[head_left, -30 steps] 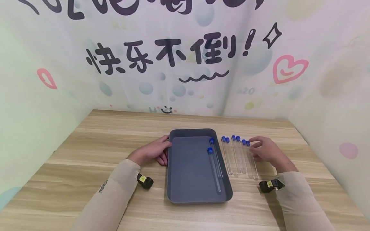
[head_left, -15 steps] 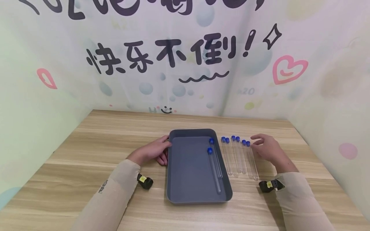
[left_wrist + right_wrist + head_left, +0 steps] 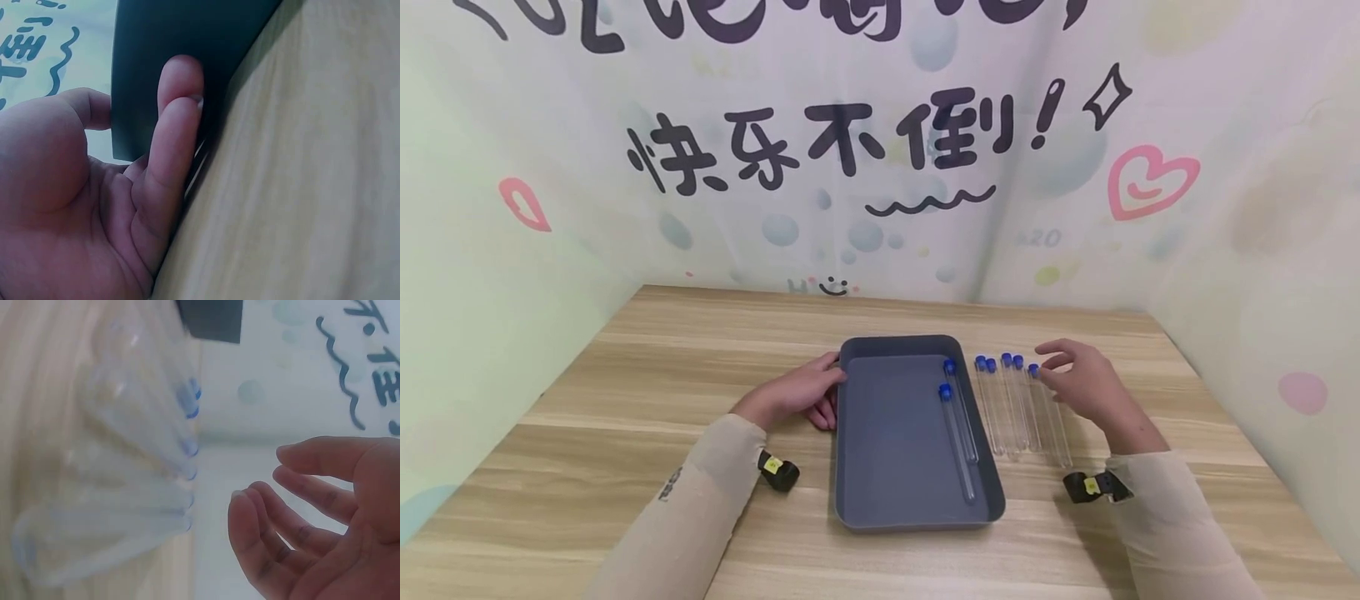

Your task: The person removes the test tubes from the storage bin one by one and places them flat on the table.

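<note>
My left hand (image 3: 805, 392) holds the left wall of a dark grey rectangular tray (image 3: 887, 527). In the left wrist view, the thumb reaches over the rim and bent fingers (image 3: 172, 137) lie against the outer wall. Two clear test tubes with blue caps, one of them a nearer tube (image 3: 958, 446), lie inside along the tray's right side. Right of the tray, several more capped test tubes (image 3: 1018, 408) lie in pairs on the table. My right hand (image 3: 1082, 379) hovers over the rightmost pair, hiding one cap; its bent fingers (image 3: 250, 537) hold nothing.
The wood-grain table (image 3: 700, 333) carries the tray and tubes. Behind it hangs a printed cloth (image 3: 880, 242) with dark lettering. A pale side wall (image 3: 1277, 333) stands close on the right. Small black wrist cameras hang at both cuffs.
My right hand first drew slightly right, away from the rightmost tubes, then came back left over their caps. The left hand and the tray keep their places.
</note>
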